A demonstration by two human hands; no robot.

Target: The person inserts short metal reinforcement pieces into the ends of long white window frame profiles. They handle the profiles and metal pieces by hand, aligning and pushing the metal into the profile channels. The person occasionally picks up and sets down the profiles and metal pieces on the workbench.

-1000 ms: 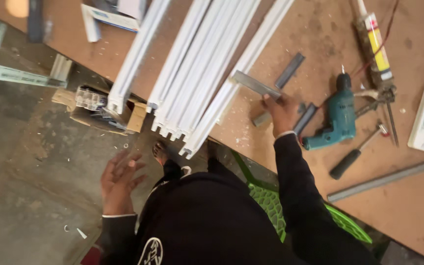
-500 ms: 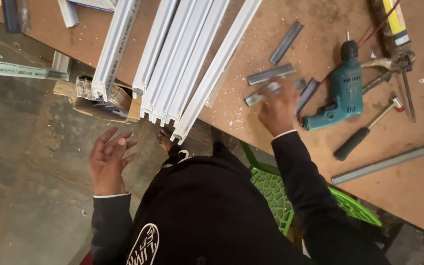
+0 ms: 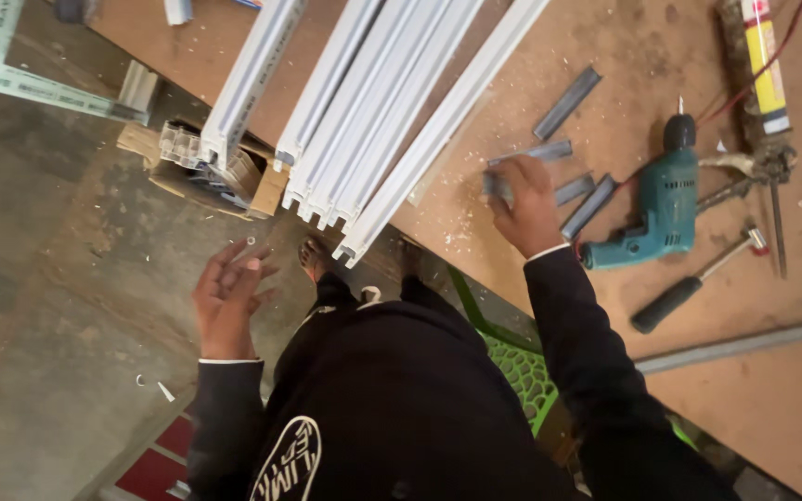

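Right hand (image 3: 523, 209) fingers pressed on a short grey metal strip (image 3: 501, 186) on the brown workbench (image 3: 791, 408), left hand (image 3: 226, 297) open, empty, over concrete floor, teal drill (image 3: 666, 209) beside yellow-labelled sealant tube (image 3: 761, 56), white window profiles (image 3: 392, 121) overhanging the edge.

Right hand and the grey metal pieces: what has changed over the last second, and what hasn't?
The right hand has come down from lifting one end of a grey metal strip and now presses flat on a short grey metal piece on the bench. The left hand stays raised, open and empty, over the floor. The white profiles, teal drill and hammer lie as before.
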